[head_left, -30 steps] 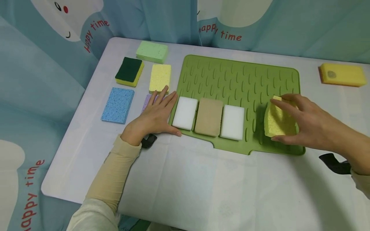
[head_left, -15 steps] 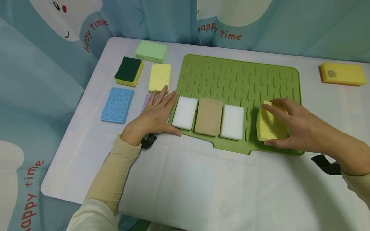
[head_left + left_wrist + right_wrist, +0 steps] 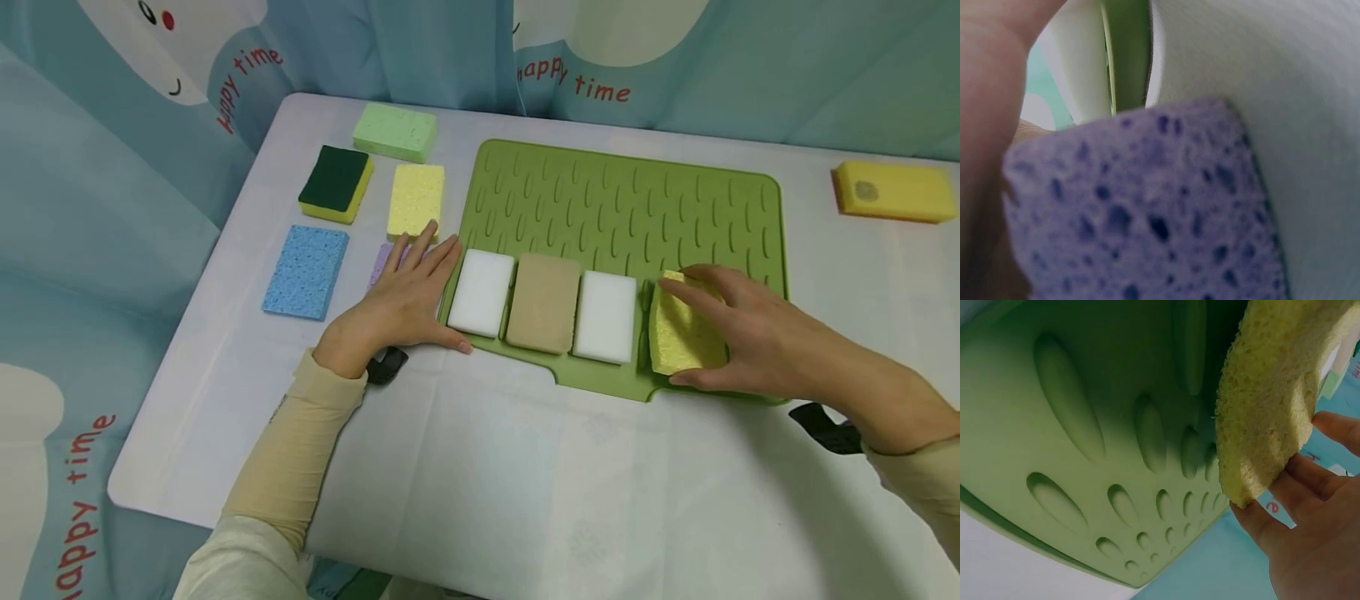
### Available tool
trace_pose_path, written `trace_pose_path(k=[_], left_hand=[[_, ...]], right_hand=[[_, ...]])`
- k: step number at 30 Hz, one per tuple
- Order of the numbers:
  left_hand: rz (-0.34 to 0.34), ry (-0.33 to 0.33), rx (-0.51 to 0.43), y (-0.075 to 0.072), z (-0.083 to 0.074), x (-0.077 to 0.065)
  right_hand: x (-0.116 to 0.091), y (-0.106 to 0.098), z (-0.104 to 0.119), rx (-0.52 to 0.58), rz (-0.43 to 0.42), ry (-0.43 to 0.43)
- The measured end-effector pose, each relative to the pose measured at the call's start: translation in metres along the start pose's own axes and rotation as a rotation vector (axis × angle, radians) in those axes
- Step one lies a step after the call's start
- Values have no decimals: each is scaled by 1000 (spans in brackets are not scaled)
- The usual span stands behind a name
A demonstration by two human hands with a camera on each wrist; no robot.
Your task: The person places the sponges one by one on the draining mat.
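Note:
My right hand (image 3: 765, 337) grips a yellow sponge (image 3: 678, 333) between thumb and fingers, over the right part of a green ribbed drying mat (image 3: 615, 204). In the right wrist view the yellow sponge (image 3: 1272, 412) bows slightly under the fingers. Flat against the mat's left edge lies my left hand (image 3: 397, 304), its fingers straight and spread. A purple sponge (image 3: 1147, 206) fills much of the left wrist view; the left hand mostly hides it from the head view. Along the mat's front stand a white sponge (image 3: 480, 293), a tan sponge (image 3: 543, 302) and another white sponge (image 3: 605, 317) in a row.
Left of the mat are a light green sponge (image 3: 395, 132), a dark green and yellow scrub sponge (image 3: 334, 181), a pale yellow sponge (image 3: 416, 200) and a blue sponge (image 3: 305, 271). A yellow sponge (image 3: 896, 193) lies at far right. A blue curtain (image 3: 442, 50) hangs behind.
My right hand has carried the yellow sponge leftward and slightly nearer the front, closer to the right-hand white sponge. The left hand has stayed in place.

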State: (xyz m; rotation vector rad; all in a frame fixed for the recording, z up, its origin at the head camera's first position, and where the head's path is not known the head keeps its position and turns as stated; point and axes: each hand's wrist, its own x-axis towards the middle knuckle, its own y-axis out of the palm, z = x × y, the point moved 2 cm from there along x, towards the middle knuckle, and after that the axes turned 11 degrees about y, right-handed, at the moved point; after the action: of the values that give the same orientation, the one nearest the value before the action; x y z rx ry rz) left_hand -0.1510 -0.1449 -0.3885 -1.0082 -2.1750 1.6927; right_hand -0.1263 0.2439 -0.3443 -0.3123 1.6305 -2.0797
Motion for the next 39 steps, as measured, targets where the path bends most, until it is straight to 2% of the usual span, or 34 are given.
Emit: trace_pose_path(k=[16,39], left_hand=[[0,-1,-1,1,0,1],[-7,4,2,1,2,1]], right_hand=[[3,10,-2,25,-16,-30],[5,15,-2,12,24,-22]])
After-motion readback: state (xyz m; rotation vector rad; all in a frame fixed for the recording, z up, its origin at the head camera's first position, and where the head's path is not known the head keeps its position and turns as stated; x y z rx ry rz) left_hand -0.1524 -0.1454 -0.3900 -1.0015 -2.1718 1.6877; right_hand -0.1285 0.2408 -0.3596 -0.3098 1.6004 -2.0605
